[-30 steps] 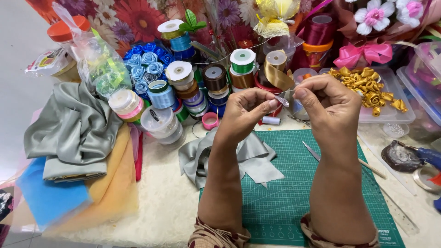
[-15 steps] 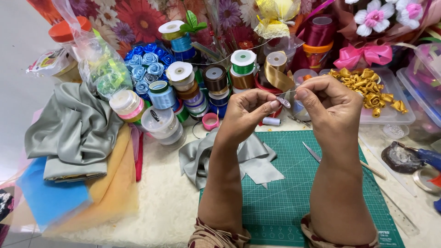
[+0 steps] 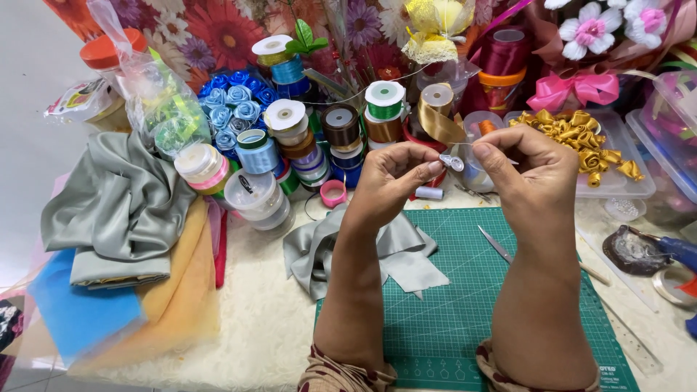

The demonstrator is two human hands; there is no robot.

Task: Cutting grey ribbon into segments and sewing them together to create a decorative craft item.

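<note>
Your left hand (image 3: 396, 178) and right hand (image 3: 534, 170) stay raised above the green mat (image 3: 465, 312), fingers still pinching the small silver piece (image 3: 451, 161); position unchanged.

Both forearms rise side by side from the lower edge of the view, near upright, bare from the patterned cuffs up. The left hand (image 3: 396, 181) is lifted at mid-frame, wrist bent slightly to the right, fingers curled inward so the knuckles face the camera — thumb and forefinger tips pressed together at its upper right. The right hand (image 3: 534, 170) stands at the same height, just beside it, its back toward the camera, fingers folded down, thumb and forefinger pinched at its left edge. The two pinches meet fingertip to fingertip between the hands — whether the fingers themselves touch cannot be told.
</note>
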